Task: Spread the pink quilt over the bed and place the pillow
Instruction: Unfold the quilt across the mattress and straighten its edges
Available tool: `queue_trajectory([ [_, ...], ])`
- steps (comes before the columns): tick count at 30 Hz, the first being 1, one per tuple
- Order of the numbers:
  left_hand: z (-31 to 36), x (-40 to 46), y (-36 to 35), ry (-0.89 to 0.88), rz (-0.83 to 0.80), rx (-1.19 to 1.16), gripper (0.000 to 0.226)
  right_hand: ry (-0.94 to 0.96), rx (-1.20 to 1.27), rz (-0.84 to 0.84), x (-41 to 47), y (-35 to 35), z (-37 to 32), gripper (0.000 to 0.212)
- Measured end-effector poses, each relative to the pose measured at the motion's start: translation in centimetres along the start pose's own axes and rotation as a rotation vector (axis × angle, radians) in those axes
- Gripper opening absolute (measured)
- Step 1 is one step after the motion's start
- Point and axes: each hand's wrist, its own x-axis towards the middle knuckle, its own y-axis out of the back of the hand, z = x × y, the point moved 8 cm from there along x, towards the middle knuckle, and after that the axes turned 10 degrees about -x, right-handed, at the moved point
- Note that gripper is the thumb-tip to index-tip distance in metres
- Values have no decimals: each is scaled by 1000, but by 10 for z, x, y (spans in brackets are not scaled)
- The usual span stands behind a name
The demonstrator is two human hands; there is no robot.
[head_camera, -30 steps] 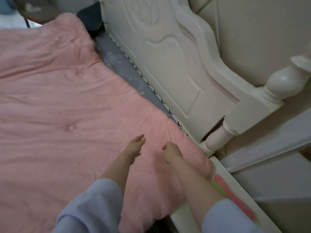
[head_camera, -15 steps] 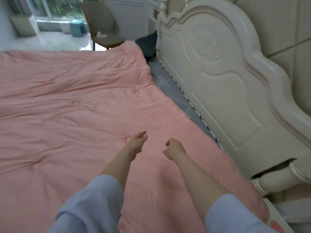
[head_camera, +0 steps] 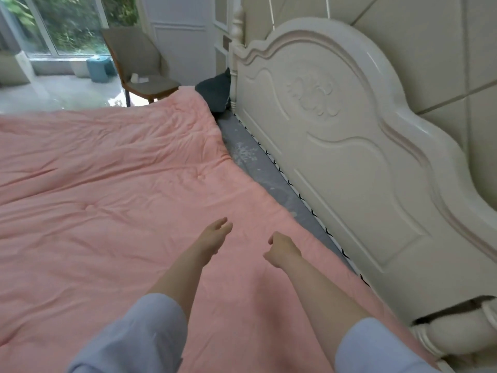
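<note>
Pink quilt (head_camera: 113,200) is lying flat over most of the bed, its top edge running skewed so a grey sheet (head_camera: 258,168) strip is showing along the headboard (head_camera: 349,146). Dark pillow (head_camera: 215,95) is sitting wedged in the far corner by the headboard, well apart from both hands. Judging next step: squaring that top edge, then fetching the pillow. Left hand (head_camera: 216,235) is reaching out over the quilt, fingers straight and relaxed, gripping nothing. Right hand (head_camera: 282,247) is hovering beside it, fingers curling loosely, also holding nothing; contact with the quilt unclear
</note>
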Motion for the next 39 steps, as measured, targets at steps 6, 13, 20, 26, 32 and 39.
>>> queue_trajectory([
  [6, 10, 110, -59, -24, 42, 190, 60, 17, 27, -58, 111, -4, 47, 48],
  [13, -29, 240, -146, 108, 0, 368, 68, 10, -142, -84, 230, -33, 120, 68],
  [20, -85, 319, -198, 233, 64, 401, 85, -30, -83, -184, 295, -81, 162, 120],
  [26, -100, 333, -200, 297, 241, 416, 106, 9, -4, -143, 302, -84, 161, 104],
  [32, -83, 326, -197, 411, 363, 357, 123, 211, -91, -130, 280, -60, 142, 45],
  [39, -54, 289, -178, 293, 337, 334, 50, 342, -37, -93, 227, -24, 125, 38],
])
